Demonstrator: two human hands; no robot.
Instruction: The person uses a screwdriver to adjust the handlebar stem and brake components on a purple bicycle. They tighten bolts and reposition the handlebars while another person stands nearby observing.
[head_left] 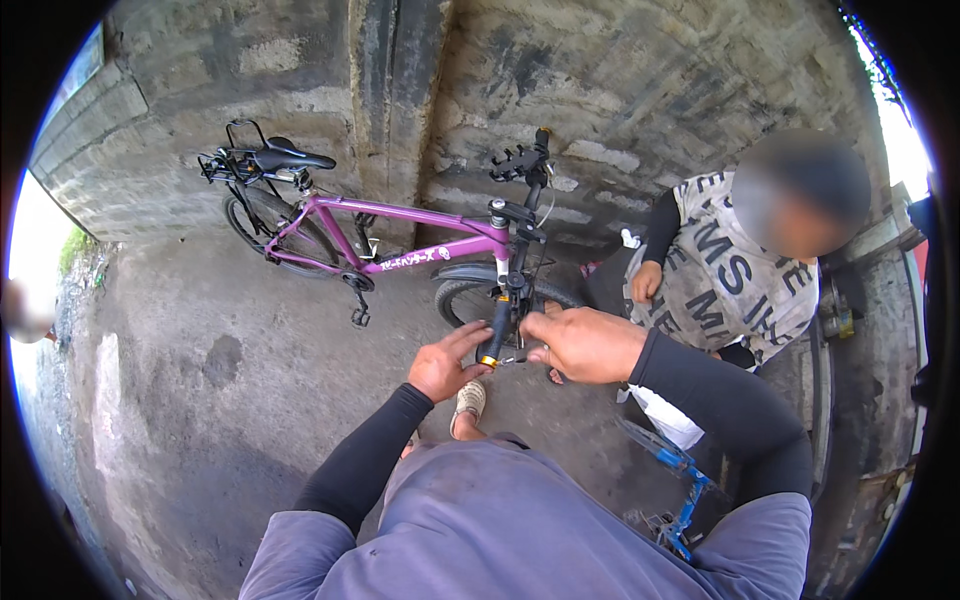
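A purple bicycle [405,225] stands in front of me, its handlebar turned so that one end points toward me. My left hand [442,368] is closed around the outer end of its black handlebar grip [499,325], with the thumb by the gold ring [488,361] at the tip. From the right, my right hand [590,343] comes up to the same end, its fingers curled in a pinch. A thin silvery piece [509,360] runs between the gold ring and those fingers; its kind is too small to tell.
A block wall [270,90] with a pillar [395,120] rises behind the bicycle. At the right sits a person in a patterned shirt [740,260], close to the front wheel [465,300]. A blue bicycle frame [690,500] lies low on my right. Concrete ground [200,400] spreads leftward.
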